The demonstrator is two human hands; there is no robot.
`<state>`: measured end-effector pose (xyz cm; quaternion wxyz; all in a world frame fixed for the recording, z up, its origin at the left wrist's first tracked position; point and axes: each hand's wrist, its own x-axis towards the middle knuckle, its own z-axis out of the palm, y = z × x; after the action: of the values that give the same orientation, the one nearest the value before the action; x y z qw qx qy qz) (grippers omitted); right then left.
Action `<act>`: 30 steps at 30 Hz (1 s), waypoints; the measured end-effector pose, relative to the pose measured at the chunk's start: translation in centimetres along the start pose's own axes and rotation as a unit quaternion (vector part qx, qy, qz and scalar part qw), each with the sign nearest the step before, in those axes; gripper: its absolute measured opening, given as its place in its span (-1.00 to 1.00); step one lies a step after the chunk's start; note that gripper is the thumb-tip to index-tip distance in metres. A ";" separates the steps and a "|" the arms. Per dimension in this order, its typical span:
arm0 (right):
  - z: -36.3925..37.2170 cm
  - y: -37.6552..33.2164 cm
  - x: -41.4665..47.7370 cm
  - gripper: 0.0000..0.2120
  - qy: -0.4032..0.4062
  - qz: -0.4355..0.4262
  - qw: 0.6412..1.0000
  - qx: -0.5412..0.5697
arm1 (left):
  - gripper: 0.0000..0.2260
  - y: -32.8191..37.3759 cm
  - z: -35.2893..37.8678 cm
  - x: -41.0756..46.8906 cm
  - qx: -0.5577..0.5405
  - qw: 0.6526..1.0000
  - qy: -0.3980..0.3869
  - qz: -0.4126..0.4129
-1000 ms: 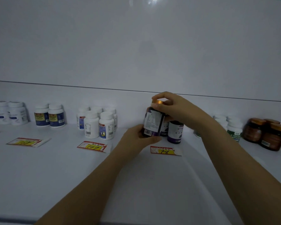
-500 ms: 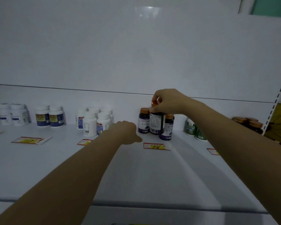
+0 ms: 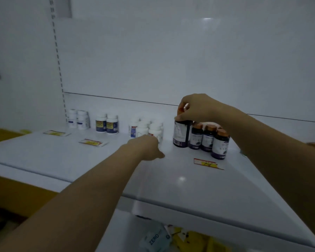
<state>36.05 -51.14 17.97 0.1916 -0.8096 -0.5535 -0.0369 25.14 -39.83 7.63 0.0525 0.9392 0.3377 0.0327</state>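
Head view: my right hand (image 3: 198, 108) grips the orange cap of the tall dark bottle (image 3: 181, 133) from above. The bottle stands upright on the white shelf (image 3: 171, 179), just beside the left end of a row of 3 smaller dark bottles (image 3: 207, 139). My left hand (image 3: 147, 148) hovers loosely curled, holding nothing, just in front of the white bottles (image 3: 144, 129).

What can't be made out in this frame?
Head view only:
- dark bottle cap: mostly covered by the right hand gripping it.
- left hand fingers: hidden behind its own back.
- price tag writing: too small, dim.
- packet below the shelf: cut by the bottom edge.
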 end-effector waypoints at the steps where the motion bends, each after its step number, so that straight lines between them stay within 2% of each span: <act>1: 0.5 -1.5 0.6 -0.70 -0.008 -0.014 1.000 0.011 | -0.64 -1.4 -0.4 -0.7 0.006 1.000 0.001 -0.013; 9: 6.7 -16.3 4.0 -0.67 -0.070 -0.118 0.988 0.067 | -0.62 -16.7 -4.1 -9.1 0.046 0.986 0.026 -0.159; 20: 17.2 -39.7 6.8 -0.74 -0.145 -0.262 0.941 0.155 | -0.67 -37.7 -4.4 -24.4 0.013 0.931 0.032 -0.363; 24: 22.2 -47.9 7.6 -0.73 -0.185 -0.303 0.922 0.157 | -0.69 -44.8 -3.7 -28.3 0.007 0.906 0.026 -0.422; 30: 30.4 -58.5 11.8 -0.73 -0.207 -0.355 0.903 0.124 | -0.55 -55.2 -2.1 -30.0 0.003 0.880 0.022 -0.475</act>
<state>-17.31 -11.75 8.85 0.1458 -0.5188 -0.8316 0.1346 -32.98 -16.45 2.29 0.0509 0.6652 0.7445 0.0234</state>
